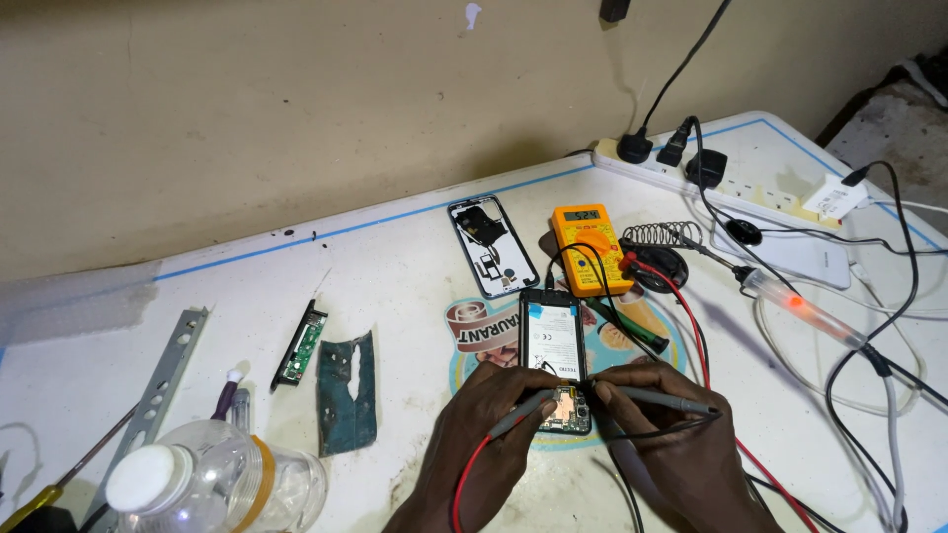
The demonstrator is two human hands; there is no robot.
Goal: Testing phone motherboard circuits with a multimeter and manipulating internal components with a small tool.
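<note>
An opened phone [554,345] lies face down on the white table [395,257], its battery and circuit board exposed. My left hand [484,434] holds a grey probe with a red lead [520,415], tip on the board at the phone's near end. My right hand [671,434] holds a second grey probe with a black lead [657,398], its tip touching the same area. A yellow multimeter [590,251] sits just beyond the phone with its display lit.
A phone back frame [491,247] lies left of the meter. A soldering iron [800,304] on a coil stand, a power strip [721,183] and many cables crowd the right. A small circuit board [301,345], metal shield, metal strip and clear bottle [212,479] lie left.
</note>
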